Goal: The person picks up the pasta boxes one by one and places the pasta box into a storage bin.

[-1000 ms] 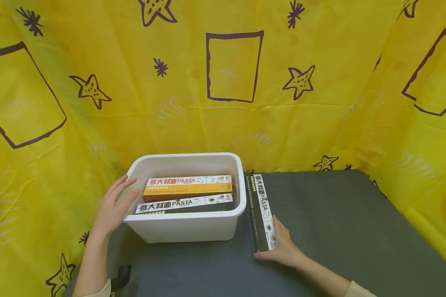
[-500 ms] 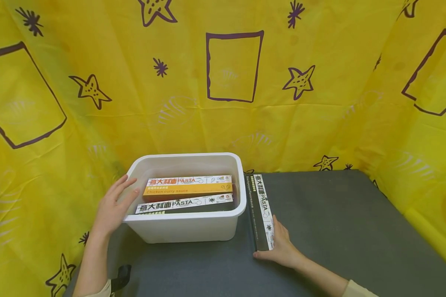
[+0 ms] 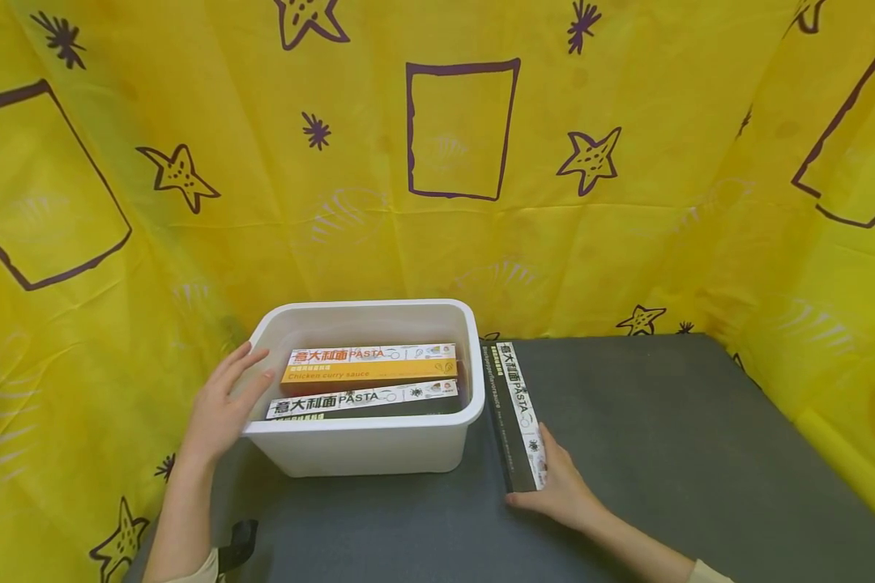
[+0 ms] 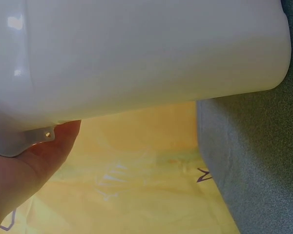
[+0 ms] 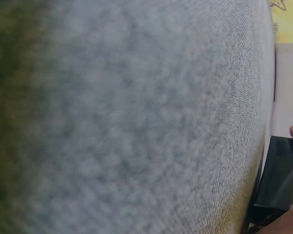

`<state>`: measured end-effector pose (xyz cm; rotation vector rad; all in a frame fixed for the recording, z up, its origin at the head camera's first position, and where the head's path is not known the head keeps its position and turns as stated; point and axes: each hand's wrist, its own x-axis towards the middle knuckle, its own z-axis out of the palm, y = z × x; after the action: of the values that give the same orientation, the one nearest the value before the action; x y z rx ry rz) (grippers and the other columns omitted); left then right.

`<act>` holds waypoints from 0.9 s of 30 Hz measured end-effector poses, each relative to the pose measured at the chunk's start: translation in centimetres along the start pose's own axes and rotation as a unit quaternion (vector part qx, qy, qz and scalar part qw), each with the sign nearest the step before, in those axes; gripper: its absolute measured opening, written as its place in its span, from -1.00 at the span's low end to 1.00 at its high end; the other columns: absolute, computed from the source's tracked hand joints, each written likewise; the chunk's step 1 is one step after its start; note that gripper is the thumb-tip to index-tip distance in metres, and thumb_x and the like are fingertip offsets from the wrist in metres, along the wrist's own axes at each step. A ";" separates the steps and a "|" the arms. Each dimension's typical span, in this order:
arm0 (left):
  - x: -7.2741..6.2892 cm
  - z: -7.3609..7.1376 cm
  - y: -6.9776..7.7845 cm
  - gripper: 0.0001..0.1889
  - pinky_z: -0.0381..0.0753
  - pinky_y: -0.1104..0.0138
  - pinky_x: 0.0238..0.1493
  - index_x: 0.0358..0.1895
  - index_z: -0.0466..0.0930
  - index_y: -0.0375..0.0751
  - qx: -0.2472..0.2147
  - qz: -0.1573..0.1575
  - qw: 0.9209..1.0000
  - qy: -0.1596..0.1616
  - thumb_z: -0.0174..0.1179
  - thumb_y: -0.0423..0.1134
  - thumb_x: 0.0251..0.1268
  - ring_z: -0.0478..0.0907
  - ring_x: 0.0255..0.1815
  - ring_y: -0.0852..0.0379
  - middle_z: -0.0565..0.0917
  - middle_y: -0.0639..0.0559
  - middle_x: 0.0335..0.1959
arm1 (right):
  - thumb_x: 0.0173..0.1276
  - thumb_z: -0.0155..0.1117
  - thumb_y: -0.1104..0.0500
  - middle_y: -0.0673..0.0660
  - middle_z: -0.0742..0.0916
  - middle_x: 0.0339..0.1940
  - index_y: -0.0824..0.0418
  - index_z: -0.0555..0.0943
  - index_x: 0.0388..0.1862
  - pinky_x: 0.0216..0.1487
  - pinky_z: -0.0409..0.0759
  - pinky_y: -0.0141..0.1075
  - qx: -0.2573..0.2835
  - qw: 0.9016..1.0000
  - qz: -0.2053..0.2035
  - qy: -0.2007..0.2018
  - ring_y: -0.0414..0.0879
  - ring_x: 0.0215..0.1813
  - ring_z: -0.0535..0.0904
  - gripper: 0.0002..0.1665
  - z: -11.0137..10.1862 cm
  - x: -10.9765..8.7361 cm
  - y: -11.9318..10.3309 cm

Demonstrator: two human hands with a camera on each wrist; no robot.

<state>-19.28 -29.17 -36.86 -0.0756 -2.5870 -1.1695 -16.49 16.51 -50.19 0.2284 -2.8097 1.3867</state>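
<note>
My left hand rests on the left rim of a white plastic bin, its extended fingers reaching over the edge. In the left wrist view, part of that hand shows below the bin's lip. On the right, my right hand grips the near end of a long black pasta box, thumb at its front end and fingers along its right side. The box lies lengthwise beside the bin. In the right wrist view, its dark end shows at the right edge between thumb and palm.
Inside the bin lie an orange chicken curry pasta box and a black-and-white pasta box, roughly parallel. The bin stands on a dark grey table. Yellow printed cloth hangs behind and at both sides.
The near end of the black pasta box has swung slightly to the right with my right hand. My left hand and the bin stay in place.
</note>
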 end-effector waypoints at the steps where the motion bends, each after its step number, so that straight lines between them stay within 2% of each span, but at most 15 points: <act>1: 0.0 0.0 0.0 -0.44 -0.09 -0.45 0.24 0.38 0.37 -0.26 0.000 0.000 1.000 0.000 0.04 0.00 0.47 -0.01 0.47 -0.43 0.13 -0.24 0.52 | -0.37 0.71 -0.03 0.52 0.37 0.31 0.47 -0.04 0.51 0.13 0.41 0.02 0.004 1.000 0.003 0.000 0.20 0.15 0.40 0.57 -0.1 0.0 0.0; 10: 0.0 0.0 0.0 -0.44 -0.10 -0.46 0.24 0.39 0.37 -0.25 -0.001 -0.001 1.000 0.000 0.05 0.00 0.47 -0.02 0.47 -0.43 0.13 -0.24 0.52 | -0.24 0.66 -0.02 0.39 0.51 0.24 0.27 -0.02 0.56 -0.01 0.51 -0.15 0.017 0.999 0.031 -0.005 0.02 0.03 0.54 0.47 -1.2 -0.6 -0.4; 16: 0.1 0.0 0.1 -0.45 -0.10 -0.45 0.24 0.38 0.38 -0.27 -0.004 0.004 1.000 0.003 0.06 -0.02 0.46 -0.01 0.47 -0.44 0.14 -0.26 0.51 | -0.16 0.63 -0.05 0.34 0.54 0.22 0.13 0.00 0.57 -0.02 0.48 -0.12 0.015 0.999 0.046 -0.002 -0.01 -0.01 0.52 0.40 -2.0 -0.7 -1.0; 27: 0.0 0.0 0.1 -0.45 -0.09 -0.45 0.24 0.38 0.37 -0.28 -0.005 0.005 1.000 0.002 0.06 -0.02 0.46 -0.01 0.46 -0.44 0.14 -0.27 0.51 | -0.10 0.59 -0.04 0.39 0.49 0.28 0.14 -0.02 0.58 0.04 0.46 -0.08 0.018 0.999 0.044 -0.007 0.05 0.10 0.51 0.36 -2.9 -0.8 -1.5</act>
<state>-19.26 -29.12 -36.75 -0.0883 -2.5737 -1.1783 -15.69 18.02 -47.22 0.1150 -2.8401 1.4589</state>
